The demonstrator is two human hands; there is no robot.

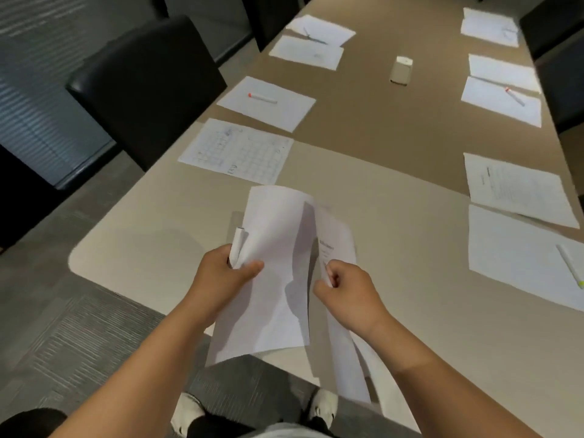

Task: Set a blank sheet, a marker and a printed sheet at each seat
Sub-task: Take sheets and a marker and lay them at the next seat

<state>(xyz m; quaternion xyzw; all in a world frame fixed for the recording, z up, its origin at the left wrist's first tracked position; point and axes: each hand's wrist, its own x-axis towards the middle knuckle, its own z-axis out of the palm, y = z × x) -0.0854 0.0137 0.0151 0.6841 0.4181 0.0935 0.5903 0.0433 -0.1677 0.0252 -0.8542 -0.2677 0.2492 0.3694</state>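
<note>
My left hand (226, 271) grips a blank sheet (275, 267) together with a white marker (237, 246) above the near end of the long table (158, 235). My right hand (346, 295) pinches a printed sheet (336, 248) that curls downward beside the blank one. Both sheets hang in the air, not lying flat. On the left side a grid-printed sheet (238, 151) lies next to a blank sheet (268, 102) bearing a red-capped marker (262, 98). On the right, a printed sheet (515, 191) and a blank sheet (518, 257) with a marker (570, 265) lie near the edge.
Further sets of sheets lie at the far left (313, 42) and right (502, 90), (489, 26). A small beige device (401, 70) stands mid-table. Black chairs (148, 83) line the left side; another chair back (562, 74) shows at right. My feet stand at the table's near end.
</note>
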